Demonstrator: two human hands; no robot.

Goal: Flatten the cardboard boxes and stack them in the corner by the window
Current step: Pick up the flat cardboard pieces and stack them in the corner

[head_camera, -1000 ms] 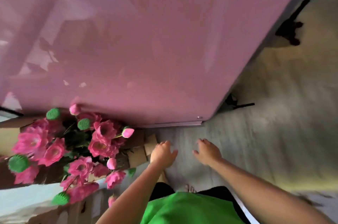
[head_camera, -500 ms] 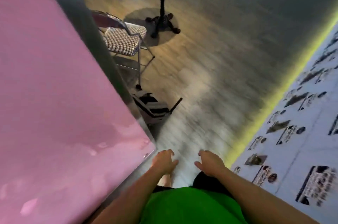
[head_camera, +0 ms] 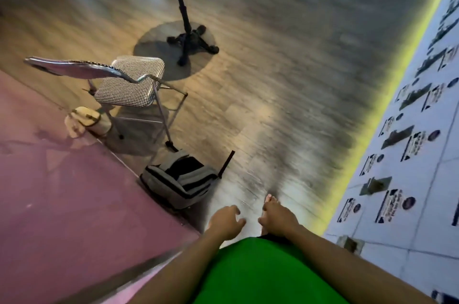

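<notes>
Both hands are out front over the wood floor (head_camera: 285, 60), left hand (head_camera: 227, 221) and right hand (head_camera: 278, 219) close together, fingers loosely spread and holding nothing. No cardboard boxes show up anywhere in this shot, so can't tell where they are. There's a grey backpack (head_camera: 178, 179) against the pink table (head_camera: 62, 204), with a houndstooth folding chair (head_camera: 129, 85) just past it.
</notes>
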